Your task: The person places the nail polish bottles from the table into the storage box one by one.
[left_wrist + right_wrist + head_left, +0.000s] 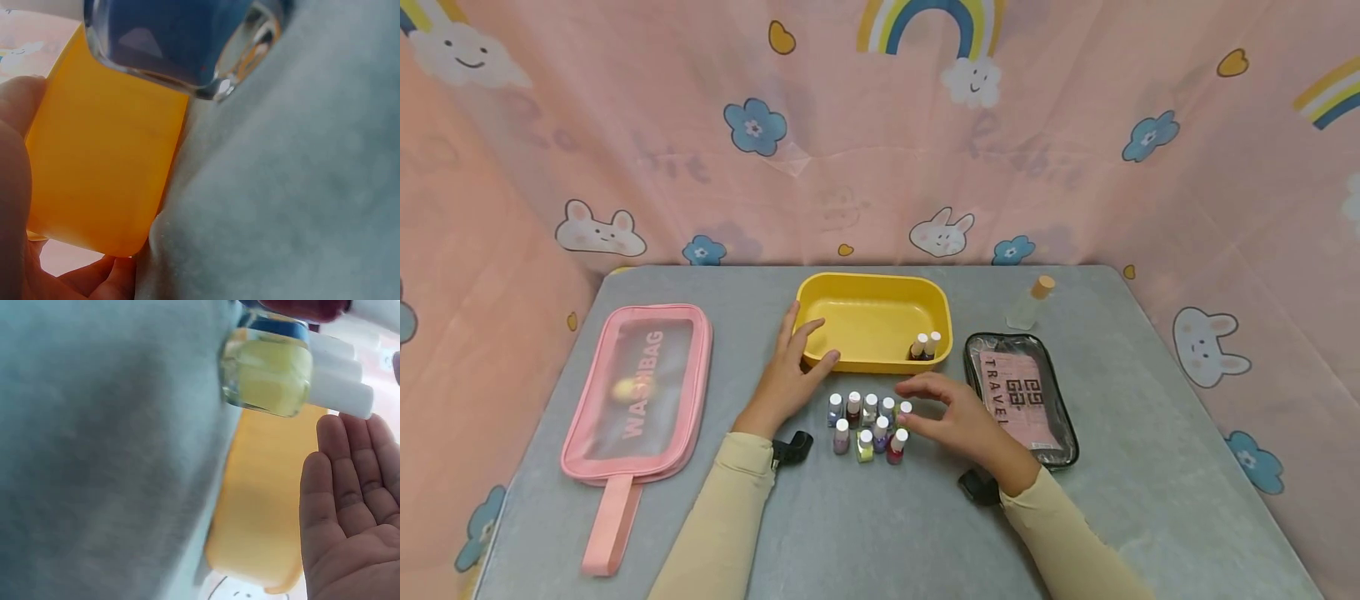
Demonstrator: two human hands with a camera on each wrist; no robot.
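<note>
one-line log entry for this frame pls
left hand: holds yellow tray rim | right hand: open, over nail polish bottles | two bottles in tray

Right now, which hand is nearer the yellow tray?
Left. The left hand grips the yellow tray at its near left corner; the right hand hovers apart, over the polish bottles in front.
</note>
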